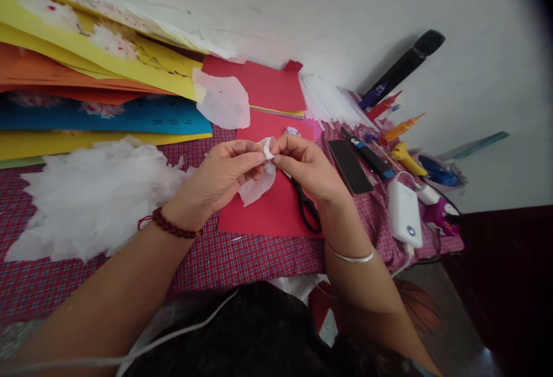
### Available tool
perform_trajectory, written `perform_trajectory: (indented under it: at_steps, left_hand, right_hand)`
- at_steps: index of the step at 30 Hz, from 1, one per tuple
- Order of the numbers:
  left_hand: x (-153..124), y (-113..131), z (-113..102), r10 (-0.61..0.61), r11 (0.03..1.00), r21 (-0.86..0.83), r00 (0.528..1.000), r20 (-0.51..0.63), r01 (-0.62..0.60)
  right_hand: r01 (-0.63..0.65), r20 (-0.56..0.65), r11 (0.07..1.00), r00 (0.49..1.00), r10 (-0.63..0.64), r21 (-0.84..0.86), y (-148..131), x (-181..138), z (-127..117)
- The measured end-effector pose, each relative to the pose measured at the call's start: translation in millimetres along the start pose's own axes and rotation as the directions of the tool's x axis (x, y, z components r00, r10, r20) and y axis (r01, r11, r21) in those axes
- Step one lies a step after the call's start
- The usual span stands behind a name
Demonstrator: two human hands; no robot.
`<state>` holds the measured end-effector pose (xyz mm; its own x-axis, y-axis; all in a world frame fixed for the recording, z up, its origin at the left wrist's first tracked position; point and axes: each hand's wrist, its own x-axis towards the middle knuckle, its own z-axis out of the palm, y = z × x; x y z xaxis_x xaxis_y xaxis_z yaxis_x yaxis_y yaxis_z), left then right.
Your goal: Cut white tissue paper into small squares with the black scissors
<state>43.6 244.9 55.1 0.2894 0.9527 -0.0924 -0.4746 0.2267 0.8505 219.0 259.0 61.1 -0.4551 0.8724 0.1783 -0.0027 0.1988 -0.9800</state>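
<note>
A small twisted piece of white tissue paper (259, 188) is pinched between my two hands, above a red sheet of paper (254, 218). My left hand (227, 172) grips its upper part between thumb and forefinger. Thumb and fingertips of my right hand (309, 164) close on the same piece from the other side. Scissors with black handles (307, 207) lie on the red sheet, partly beneath my right hand. Left of my left wrist spreads a big pile of white tissue pieces (95, 192). One loose tissue piece (224, 103) rests beyond the hands.
Coloured sheets with tissue flowers (173, 77) are stacked at the back left. To the right lie a phone (349, 166), a utility knife (369, 155), a white power bank (404, 212) and several paint tubes (401, 129). White strips (332, 103) lie near the wall.
</note>
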Motion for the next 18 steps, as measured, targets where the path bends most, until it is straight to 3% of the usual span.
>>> perform_trajectory:
  at_steps: [18]
  left_hand:
    - [-2.7, 1.8, 6.3, 0.101, 0.979, 0.184, 0.992, -0.078, -0.085]
  right_hand:
    - [-0.022, 0.000, 1.000, 1.000, 0.022, -0.017, -9.4, -1.5, 5.2]
